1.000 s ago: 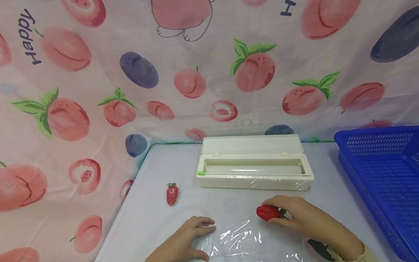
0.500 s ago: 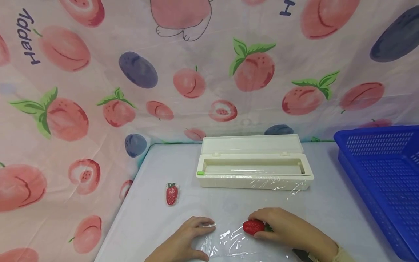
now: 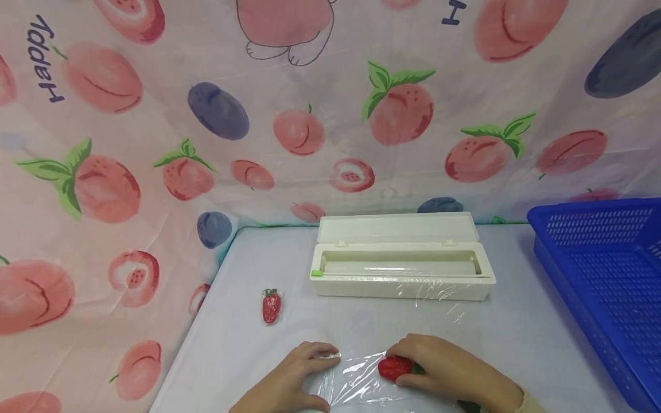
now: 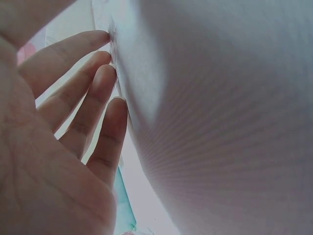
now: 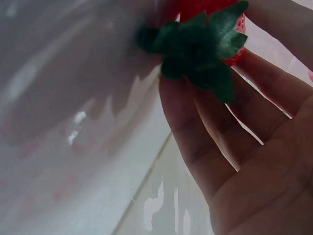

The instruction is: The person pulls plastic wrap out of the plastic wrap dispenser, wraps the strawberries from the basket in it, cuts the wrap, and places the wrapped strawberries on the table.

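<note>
The left hand, fingers flat, is pinning the film taut while the right hand is gripping a strawberry on it.

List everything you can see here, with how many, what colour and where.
strawberry: 1, red with green leaves, on the plastic wrap, held by the right hand
wrapped strawberry: 1, red, table's left side
plastic wrap sheet: 1, clear, table front
wrap dispenser box: 1, cream, lid open, table middle
basket: 1, blue, right edge
table: 1, pale grey
fruit-print cloth: 1, pink, behind and left
left hand: pressing the wrap's left edge
right hand: grip on the strawberry
</note>
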The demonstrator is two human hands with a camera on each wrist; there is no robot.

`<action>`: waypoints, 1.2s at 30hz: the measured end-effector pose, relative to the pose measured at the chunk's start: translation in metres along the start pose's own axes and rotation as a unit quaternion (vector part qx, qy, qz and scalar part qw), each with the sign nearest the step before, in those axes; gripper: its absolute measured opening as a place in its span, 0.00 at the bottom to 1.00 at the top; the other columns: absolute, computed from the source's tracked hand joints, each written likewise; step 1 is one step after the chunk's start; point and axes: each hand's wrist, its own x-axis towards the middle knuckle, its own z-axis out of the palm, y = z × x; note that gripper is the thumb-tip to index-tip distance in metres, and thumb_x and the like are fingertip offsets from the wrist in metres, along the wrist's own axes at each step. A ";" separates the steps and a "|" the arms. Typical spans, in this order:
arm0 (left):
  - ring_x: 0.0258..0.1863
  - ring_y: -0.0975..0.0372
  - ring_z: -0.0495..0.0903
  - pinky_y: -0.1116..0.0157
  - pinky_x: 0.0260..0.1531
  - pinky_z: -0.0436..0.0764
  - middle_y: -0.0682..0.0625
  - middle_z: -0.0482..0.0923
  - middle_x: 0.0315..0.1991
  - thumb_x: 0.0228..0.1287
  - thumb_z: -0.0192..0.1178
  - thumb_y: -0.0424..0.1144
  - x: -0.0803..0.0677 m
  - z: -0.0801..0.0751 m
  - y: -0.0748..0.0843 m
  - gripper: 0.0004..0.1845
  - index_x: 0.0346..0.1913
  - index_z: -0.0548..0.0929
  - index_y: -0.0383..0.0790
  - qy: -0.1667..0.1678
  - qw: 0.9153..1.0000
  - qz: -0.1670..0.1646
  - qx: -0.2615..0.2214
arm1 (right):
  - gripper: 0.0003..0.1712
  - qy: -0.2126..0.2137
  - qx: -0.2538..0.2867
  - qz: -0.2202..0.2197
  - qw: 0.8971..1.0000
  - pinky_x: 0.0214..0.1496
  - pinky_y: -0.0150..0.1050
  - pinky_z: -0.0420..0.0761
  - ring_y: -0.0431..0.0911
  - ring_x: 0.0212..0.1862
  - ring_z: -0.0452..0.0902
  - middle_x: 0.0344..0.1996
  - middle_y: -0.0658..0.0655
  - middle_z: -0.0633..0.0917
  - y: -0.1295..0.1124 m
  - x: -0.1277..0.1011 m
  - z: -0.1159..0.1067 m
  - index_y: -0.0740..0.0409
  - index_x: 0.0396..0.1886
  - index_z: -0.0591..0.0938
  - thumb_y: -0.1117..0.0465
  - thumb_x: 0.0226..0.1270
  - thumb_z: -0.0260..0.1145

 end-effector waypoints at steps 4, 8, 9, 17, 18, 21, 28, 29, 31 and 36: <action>0.65 0.61 0.67 0.61 0.65 0.72 0.59 0.70 0.65 0.50 0.75 0.54 0.000 -0.001 0.000 0.38 0.67 0.77 0.49 -0.010 1.000 -0.012 -0.006 | 0.21 -0.008 0.001 0.003 1.000 0.42 0.29 0.80 0.29 0.39 0.71 0.40 0.36 0.82 0.000 0.000 0.001 0.46 0.53 0.85 0.44 0.64 0.70; 0.65 0.61 0.67 0.60 0.65 0.72 0.59 0.70 0.65 0.51 0.74 0.55 0.001 -0.001 0.000 0.38 0.67 0.77 0.50 -0.015 1.000 -0.016 -0.008 | 0.22 -0.009 -0.010 0.000 1.000 0.44 0.31 0.82 0.31 0.41 0.72 0.43 0.39 0.81 0.000 -0.001 0.002 0.44 0.55 0.84 0.42 0.65 0.69; 0.65 0.61 0.67 0.60 0.65 0.72 0.59 0.70 0.65 0.51 0.74 0.55 0.001 0.000 -0.001 0.38 0.67 0.77 0.50 -0.015 1.000 -0.016 -0.008 | 0.23 -0.007 -0.016 0.003 1.000 0.45 0.32 0.83 0.32 0.43 0.73 0.44 0.39 0.81 0.000 -0.001 0.002 0.44 0.56 0.84 0.41 0.65 0.68; 0.65 0.61 0.67 0.61 0.65 0.72 0.58 0.71 0.65 0.51 0.74 0.55 0.002 0.001 -0.002 0.38 0.67 0.77 0.50 -0.009 1.000 -0.003 -0.004 | 0.30 0.074 -0.088 -0.007 0.993 0.55 0.41 0.83 0.38 0.53 0.75 0.52 0.41 0.79 0.003 -0.017 -0.003 0.46 0.59 0.81 0.37 0.61 0.69; 0.65 0.61 0.67 0.61 0.65 0.72 0.58 0.70 0.65 0.52 0.74 0.55 0.002 0.001 -0.002 0.38 0.67 0.77 0.50 -0.010 1.000 -0.003 -0.005 | 0.31 0.082 -0.101 -0.007 0.992 0.56 0.42 0.82 0.39 0.54 0.75 0.53 0.42 0.79 0.004 -0.020 -0.005 0.47 0.59 0.81 0.37 0.61 0.69; 0.65 0.61 0.67 0.61 0.65 0.72 0.58 0.71 0.65 0.52 0.73 0.56 0.002 0.001 -0.003 0.38 0.67 0.77 0.50 -0.010 1.000 0.001 -0.004 | 0.34 0.087 -0.119 0.004 0.989 0.58 0.44 0.81 0.41 0.57 0.74 0.55 0.42 0.78 0.010 -0.031 -0.008 0.47 0.60 0.79 0.36 0.58 0.71; 0.64 0.61 0.67 0.61 0.65 0.71 0.57 0.71 0.65 0.52 0.73 0.56 0.001 0.002 -0.005 0.38 0.66 0.78 0.48 0.004 1.000 0.018 0.000 | 0.45 0.048 -0.127 0.026 0.990 0.62 0.47 0.77 0.45 0.61 0.67 0.60 0.44 0.73 0.031 -0.053 -0.004 0.46 0.67 0.72 0.34 0.50 0.73; 0.64 0.61 0.68 0.61 0.65 0.71 0.57 0.71 0.65 0.52 0.73 0.56 0.001 0.002 -0.005 0.38 0.66 0.78 0.48 0.005 1.000 0.020 0.001 | 0.46 0.052 -0.129 0.019 0.990 0.62 0.46 0.77 0.46 0.62 0.66 0.61 0.45 0.72 0.034 -0.056 -0.002 0.46 0.67 0.72 0.34 0.50 0.73; 0.65 0.61 0.67 0.61 0.65 0.71 0.57 0.71 0.65 0.52 0.73 0.56 0.001 0.001 -0.005 0.38 0.66 0.77 0.48 0.001 1.000 0.016 -0.004 | 0.47 0.068 -0.134 -0.001 0.989 0.65 0.39 0.73 0.45 0.63 0.64 0.62 0.46 0.71 0.040 -0.061 0.001 0.47 0.68 0.71 0.36 0.49 0.74; 0.66 0.63 0.66 0.63 0.65 0.72 0.60 0.69 0.66 0.53 0.72 0.57 0.002 -0.002 -0.003 0.38 0.68 0.75 0.52 -0.033 0.998 -0.025 -0.037 | 0.47 0.112 -0.127 -0.056 0.984 0.67 0.19 0.59 0.38 0.65 0.59 0.64 0.47 0.70 0.052 -0.073 0.006 0.47 0.69 0.70 0.41 0.50 0.76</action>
